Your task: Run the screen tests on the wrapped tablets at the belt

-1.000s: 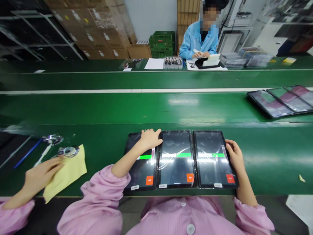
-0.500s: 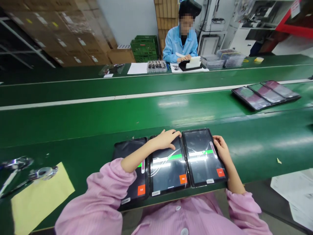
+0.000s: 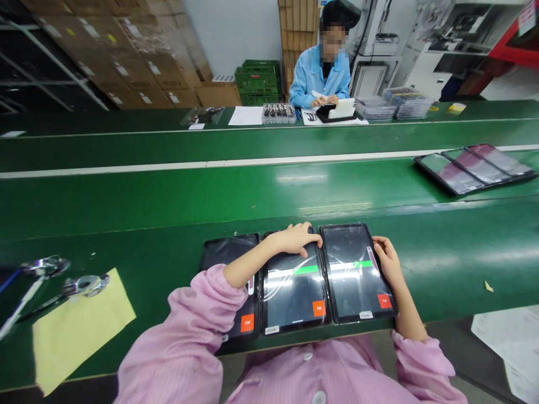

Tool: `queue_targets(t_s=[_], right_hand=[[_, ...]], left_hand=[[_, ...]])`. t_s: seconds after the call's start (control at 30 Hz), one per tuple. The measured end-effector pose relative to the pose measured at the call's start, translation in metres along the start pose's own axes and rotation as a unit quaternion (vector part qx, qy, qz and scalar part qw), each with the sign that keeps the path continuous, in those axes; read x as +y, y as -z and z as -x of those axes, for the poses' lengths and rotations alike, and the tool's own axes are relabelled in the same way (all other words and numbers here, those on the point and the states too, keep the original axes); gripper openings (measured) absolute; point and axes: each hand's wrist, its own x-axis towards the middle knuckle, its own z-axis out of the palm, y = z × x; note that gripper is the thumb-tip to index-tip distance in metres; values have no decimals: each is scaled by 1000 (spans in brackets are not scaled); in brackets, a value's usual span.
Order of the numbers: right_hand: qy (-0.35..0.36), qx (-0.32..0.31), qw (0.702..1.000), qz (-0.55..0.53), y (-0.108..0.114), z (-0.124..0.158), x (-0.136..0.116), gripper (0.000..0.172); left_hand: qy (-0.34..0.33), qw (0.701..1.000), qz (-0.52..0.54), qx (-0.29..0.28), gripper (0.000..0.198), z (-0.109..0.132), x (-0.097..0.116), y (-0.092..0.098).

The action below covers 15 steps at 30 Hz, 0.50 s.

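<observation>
Three dark tablets lie side by side at the near edge of the green bench: the left tablet (image 3: 227, 261), the middle tablet (image 3: 295, 289) and the right tablet (image 3: 351, 278). Each screen shows a green bar and an orange-red button. My left hand (image 3: 295, 240) reaches across the left tablet, and its fingers curl over the top right corner of the middle tablet. My right hand (image 3: 388, 262) grips the right edge of the right tablet, thumb on the screen beside a vertical slider.
A yellow cloth (image 3: 80, 328) and metal tools (image 3: 84, 285) lie at the left. Three more tablets (image 3: 475, 165) rest on the conveyor belt at the right. Across the line a person in a blue coat (image 3: 322, 78) works beside papers and trays. A small yellow scrap (image 3: 488, 286) lies right.
My left hand has moved right, from the left tablet's top corner to the middle tablet's. Another person's hand on the yellow cloth has gone from view. My right hand stays on the right tablet.
</observation>
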Motion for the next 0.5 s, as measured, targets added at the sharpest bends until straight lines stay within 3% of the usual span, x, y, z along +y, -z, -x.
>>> queue_targets(t_s=[0.2, 0.4, 0.5], right_hand=[[3, 3, 1000, 1, 0, -1, 0, 37], [8, 6, 1000, 6, 0, -2, 1, 38], [11, 7, 1000, 8, 0, -3, 0, 38]], left_hand=[[-17, 999, 22, 40, 52, -4, -9, -5], [2, 1000, 10, 8, 55, -10, -4, 2], [3, 999, 26, 20, 58, -6, -1, 1]])
